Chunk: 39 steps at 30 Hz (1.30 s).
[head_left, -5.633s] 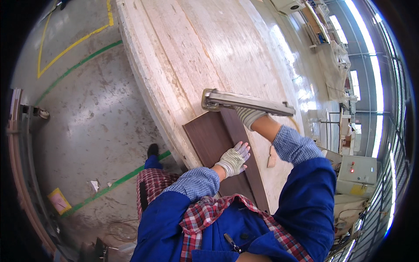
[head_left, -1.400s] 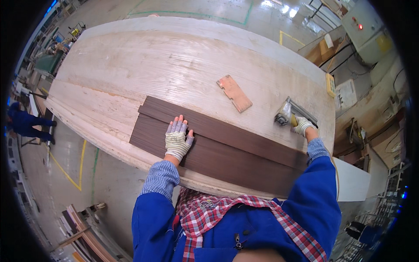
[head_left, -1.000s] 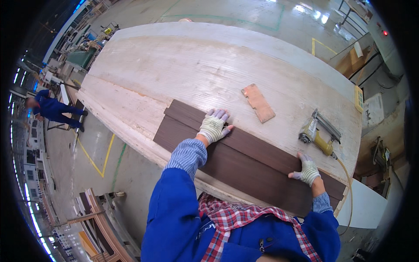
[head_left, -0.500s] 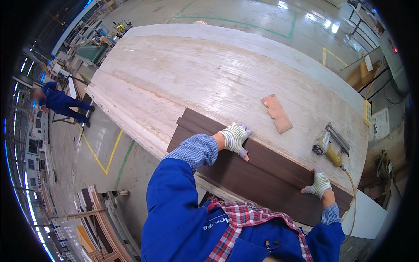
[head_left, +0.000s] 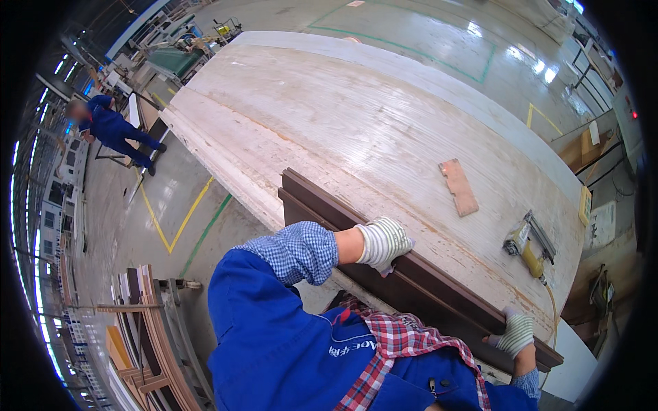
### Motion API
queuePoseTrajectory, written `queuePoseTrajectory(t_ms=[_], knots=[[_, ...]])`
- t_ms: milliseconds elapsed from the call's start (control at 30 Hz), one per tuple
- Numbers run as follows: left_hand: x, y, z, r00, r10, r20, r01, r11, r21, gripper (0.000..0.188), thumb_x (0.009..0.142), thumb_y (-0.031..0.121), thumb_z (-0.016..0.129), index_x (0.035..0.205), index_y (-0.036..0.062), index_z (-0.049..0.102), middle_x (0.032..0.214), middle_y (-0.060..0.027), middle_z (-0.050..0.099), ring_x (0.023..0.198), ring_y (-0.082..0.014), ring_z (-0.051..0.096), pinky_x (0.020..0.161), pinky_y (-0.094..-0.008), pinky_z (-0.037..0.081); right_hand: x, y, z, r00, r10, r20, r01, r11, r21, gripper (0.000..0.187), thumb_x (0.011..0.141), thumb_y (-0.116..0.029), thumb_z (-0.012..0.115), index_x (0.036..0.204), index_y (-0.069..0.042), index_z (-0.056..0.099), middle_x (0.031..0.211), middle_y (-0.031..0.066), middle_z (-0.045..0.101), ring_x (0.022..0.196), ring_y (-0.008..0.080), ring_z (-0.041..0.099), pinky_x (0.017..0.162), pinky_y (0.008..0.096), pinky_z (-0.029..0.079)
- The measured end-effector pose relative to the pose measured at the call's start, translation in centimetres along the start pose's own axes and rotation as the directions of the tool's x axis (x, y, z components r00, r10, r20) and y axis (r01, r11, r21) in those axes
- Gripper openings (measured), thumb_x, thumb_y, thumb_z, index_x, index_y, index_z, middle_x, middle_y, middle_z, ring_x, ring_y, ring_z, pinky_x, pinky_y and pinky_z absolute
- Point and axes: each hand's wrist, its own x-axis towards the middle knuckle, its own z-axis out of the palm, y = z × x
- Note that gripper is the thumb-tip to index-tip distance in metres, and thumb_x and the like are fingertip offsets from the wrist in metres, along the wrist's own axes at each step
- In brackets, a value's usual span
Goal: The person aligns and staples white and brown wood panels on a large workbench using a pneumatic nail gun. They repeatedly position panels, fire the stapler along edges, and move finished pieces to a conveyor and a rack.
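Note:
A long dark brown profiled board (head_left: 445, 291) is tilted up along the near edge of the work table, its far long edge raised. My left hand (head_left: 385, 244), in a striped knit glove, is closed over that raised edge near the middle. Its fingertips are partly hidden behind the board. Toward the right end my right hand (head_left: 515, 333), gloved alike, grips the same edge. Beyond the board lies a small notched pinkish-brown wood piece (head_left: 459, 188). A nail gun (head_left: 526, 246) rests to the right of it, with a thin hose running off the near right side.
The pale, worn table top (head_left: 343, 116) stretches far ahead. At lower left stands a rack (head_left: 185, 335) with upright boards and strips. A person in blue (head_left: 120, 133) stands off to the far left. A yellow-framed object (head_left: 585, 205) sits at the table's right edge.
The brown board lay flat and is now tipped up, its far edge lifted toward me. Both hands have gone from lying on it to gripping that edge. The whole view has shifted slightly.

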Motion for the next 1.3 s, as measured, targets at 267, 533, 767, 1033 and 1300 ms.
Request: queuePoseTrajectory(t_ms=[267,533,767,1033,1300], knots=[[-4.1,2.3,1.1,0.974,0.151,-0.168,-0.133,0.985,0.110,0.039,0.067,0.032,0.073,0.090,0.0039,0.061,0.074,-0.0161,0.063,0.071,-0.0350,0.064,0.063,-0.0454,0.051,-5.4,-1.3,1.8,0.931,-0.243,-0.274,0.184,0.958,-0.222,0.047,0.053,-0.035,0.083,0.078,-0.009,0.054,0.075,0.0157,0.056,0.069,0.0363,0.055,0.064,0.0445,0.045],[-1.6,1.8,2.8,0.767,0.256,-0.589,0.095,0.862,0.499,0.043,0.069,0.034,0.072,0.099,0.0057,0.060,0.083,-0.0087,0.060,0.076,-0.0251,0.058,0.070,-0.0395,0.044,-2.3,1.1,3.2,0.685,-0.358,-0.635,0.044,0.890,-0.455,0.006,0.076,-0.015,0.056,0.080,-0.010,0.057,0.070,0.0069,0.057,0.068,0.0234,0.060,0.059,0.0376,0.050],[-0.2,-1.0,10.7,0.623,0.339,-0.705,0.087,0.866,0.493,0.015,0.074,0.010,0.057,0.088,0.0053,0.054,0.086,-0.0116,0.061,0.076,-0.0286,0.058,0.072,-0.0442,0.044,-1.2,-0.1,7.9,0.648,-0.338,-0.683,-0.014,0.891,-0.454,0.008,0.079,-0.018,0.054,0.083,-0.012,0.055,0.071,0.0038,0.055,0.070,0.0195,0.059,0.059,0.0353,0.048],[2.1,-1.5,16.5,0.644,0.238,-0.727,0.083,0.923,0.376,0.012,0.079,0.013,0.055,0.089,0.0059,0.054,0.099,-0.0138,0.059,0.086,-0.0297,0.059,0.072,-0.0422,0.049,0.5,0.8,14.4,0.547,-0.362,-0.755,-0.018,0.896,-0.443,0.027,0.076,-0.017,0.055,0.103,-0.009,0.059,0.111,0.0076,0.062,0.090,0.0221,0.058,0.068,0.0354,0.049],[4.0,-1.6,20.2,0.675,0.248,-0.695,0.110,0.898,0.427,0.024,0.076,0.013,0.057,0.098,0.0050,0.054,0.108,-0.0160,0.059,0.098,-0.0353,0.057,0.080,-0.0462,0.047,2.3,2.0,17.0,0.636,-0.252,-0.729,-0.071,0.922,-0.381,0.035,0.078,-0.019,0.057,0.111,-0.008,0.057,0.117,0.0089,0.060,0.097,0.0254,0.056,0.075,0.0389,0.046]])
